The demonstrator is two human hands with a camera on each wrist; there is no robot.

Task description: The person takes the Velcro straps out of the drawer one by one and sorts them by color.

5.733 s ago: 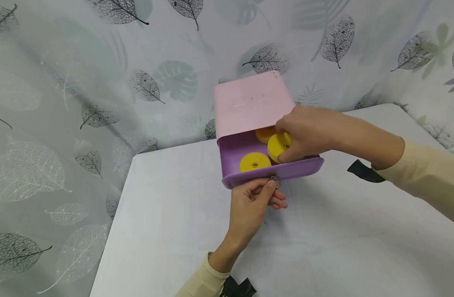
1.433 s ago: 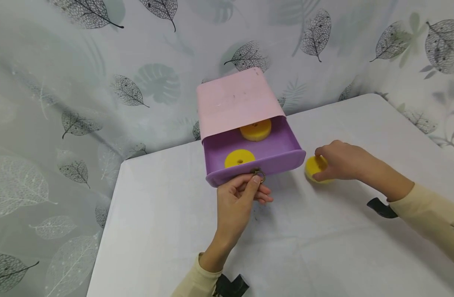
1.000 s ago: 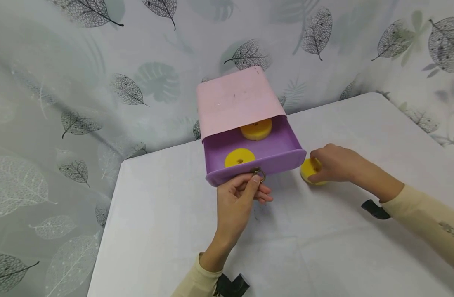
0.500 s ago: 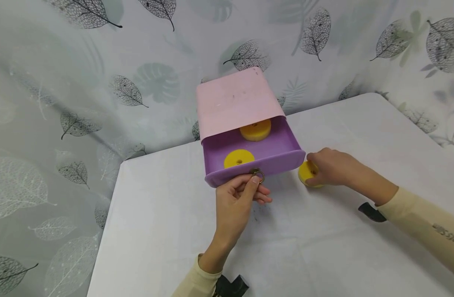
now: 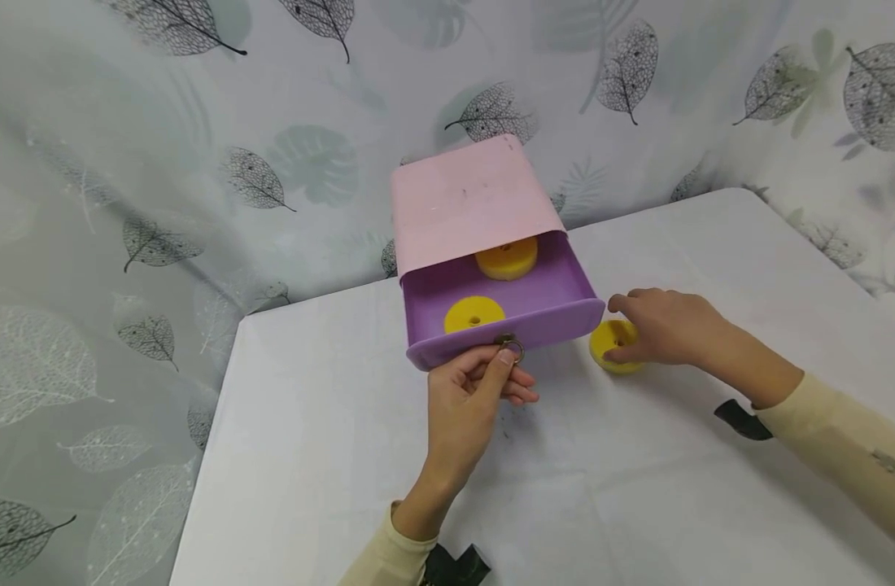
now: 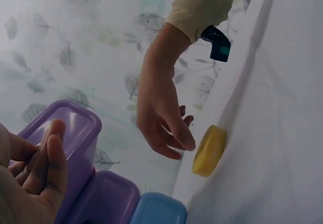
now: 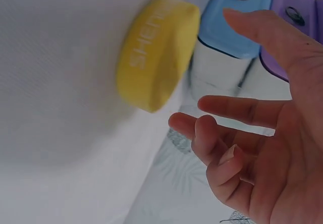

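My left hand (image 5: 465,407) pinches the metal ring pull (image 5: 517,350) of a purple drawer (image 5: 550,321), which is pulled out of a pink cabinet (image 5: 473,199). Inside the drawer lie two thick yellow discs: one with a centre hole (image 5: 474,313) near the front, another disc (image 5: 508,259) farther back, partly under the cabinet top. A third yellow disc (image 7: 156,55), lettered on its side, sits on the table right of the drawer. Just above it hovers my right hand (image 5: 670,325), thumb and fingers spread. The right wrist view shows a gap between this hand and the disc.
Below the open drawer, the wrist views show the cabinet's other fronts: a purple drawer (image 6: 108,199) and a blue drawer (image 7: 234,22). A white cloth covers the table (image 5: 308,456). A leaf-patterned curtain (image 5: 330,89) hangs behind and at the left.
My right hand has taken one disc from the drawer, set it on the table, slid it slightly toward the cabinet and let go. My left hand has kept its pinch on the ring.
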